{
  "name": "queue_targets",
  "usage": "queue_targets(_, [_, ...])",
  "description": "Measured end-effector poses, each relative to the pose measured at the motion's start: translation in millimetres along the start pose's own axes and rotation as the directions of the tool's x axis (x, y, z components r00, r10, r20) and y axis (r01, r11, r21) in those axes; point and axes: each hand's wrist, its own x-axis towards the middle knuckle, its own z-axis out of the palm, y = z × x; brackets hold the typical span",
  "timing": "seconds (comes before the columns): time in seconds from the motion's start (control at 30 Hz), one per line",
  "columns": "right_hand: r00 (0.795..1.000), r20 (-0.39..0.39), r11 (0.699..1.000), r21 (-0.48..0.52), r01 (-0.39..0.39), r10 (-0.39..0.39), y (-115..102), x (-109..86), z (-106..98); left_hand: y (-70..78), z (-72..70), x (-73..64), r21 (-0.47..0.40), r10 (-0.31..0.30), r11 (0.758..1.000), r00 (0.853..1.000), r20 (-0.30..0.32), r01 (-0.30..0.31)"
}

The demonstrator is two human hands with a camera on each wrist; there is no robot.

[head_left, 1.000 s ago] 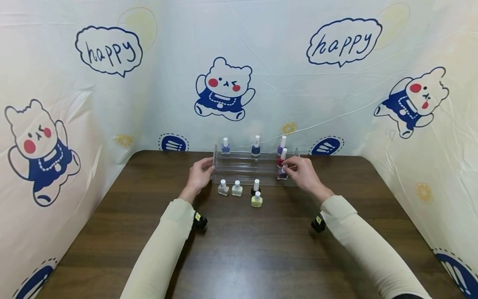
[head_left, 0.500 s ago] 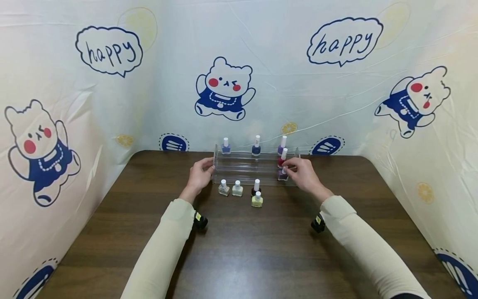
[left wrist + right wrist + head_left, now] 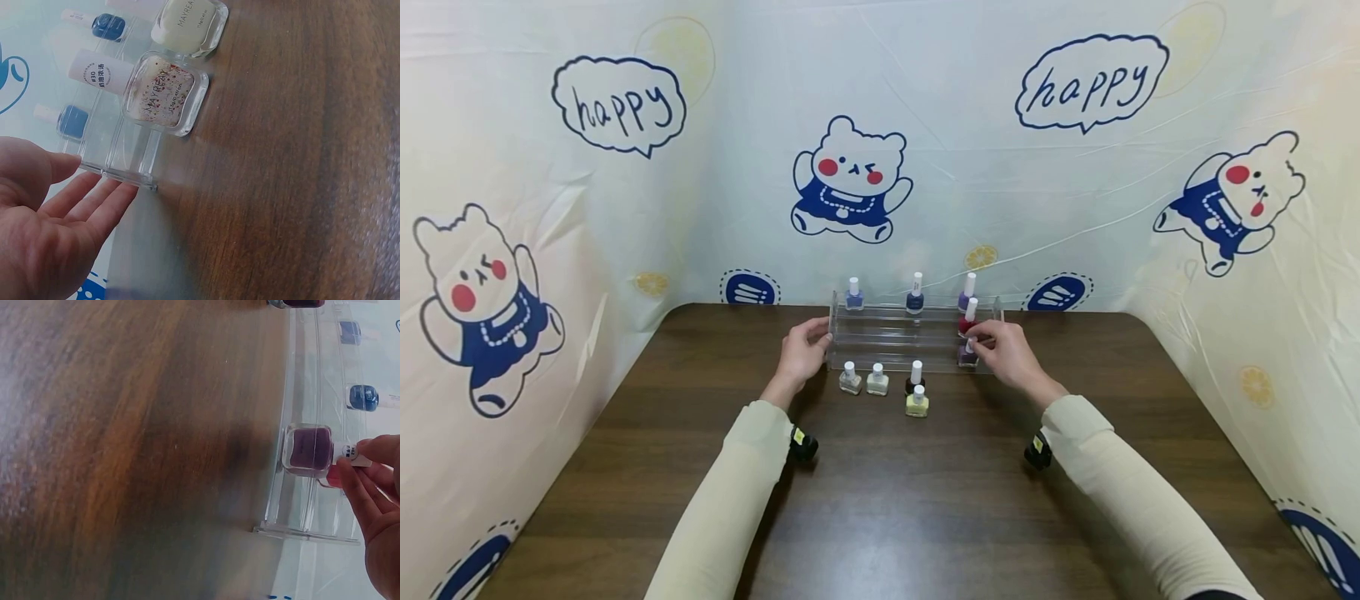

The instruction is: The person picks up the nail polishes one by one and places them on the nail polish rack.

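Observation:
A clear tiered rack (image 3: 895, 337) stands at the back of the table. My left hand (image 3: 802, 350) is at its left end; in the left wrist view the fingers (image 3: 94, 206), fairly straight, touch the side panel. My right hand (image 3: 1009, 354) pinches the white cap of a dark purple nail polish bottle (image 3: 308, 450), upright on the lowest tier at the right end. Behind that bottle are a red nail polish (image 3: 966, 323) and a violet one (image 3: 966, 298). A light blue bottle (image 3: 854, 298) and a dark blue bottle (image 3: 913, 302) stand on the top tier.
Before the rack, on the wooden table (image 3: 865, 500), stand a glittery clear bottle (image 3: 850, 383), a pale cream bottle (image 3: 877, 383), a dark bottle (image 3: 915, 385) and a yellow bottle (image 3: 917, 406). A printed cloth (image 3: 962, 192) hangs behind and at both sides.
Almost nothing differs. Both hands keep their places at the rack, and the purple bottle stays on the lowest tier with its cap between my right fingers.

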Motion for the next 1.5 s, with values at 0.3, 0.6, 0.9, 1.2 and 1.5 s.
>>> queue_targets(0.3, [1.000,0.011,1.000,-0.010,-0.011,0.011,-0.8,-0.1,0.0,-1.3,-0.1,0.1,-0.011,0.006,1.000,1.000,0.004,-0.006])
queue_targets(0.6, [0.999,0.031,0.999,-0.017,-0.034,0.034,-1.6,-1.6,-0.2,-3.1,0.3,-1.0,-0.001,-0.005,1.000,1.000,0.004,0.005])
queue_targets(0.9, [0.999,0.055,1.000,-0.012,-0.002,0.002,-2.8,-2.8,-5.2,-2.5,0.5,-1.1,0.007,-0.001,1.000,1.000,-0.006,0.001])
queue_targets(1.2, [0.997,0.075,0.996,-0.086,0.010,-0.003,-3.5,-6.1,-13.4,-2.1,-0.6,-0.6,0.010,0.008,1.000,1.000,-0.006,-0.008])
queue_targets(1.5, [0.998,0.067,0.997,-0.070,-0.015,0.019,-8.6,-13.4,-20.4,-1.3,-0.1,-0.2,0.013,0.011,1.000,1.000,-0.006,-0.011])
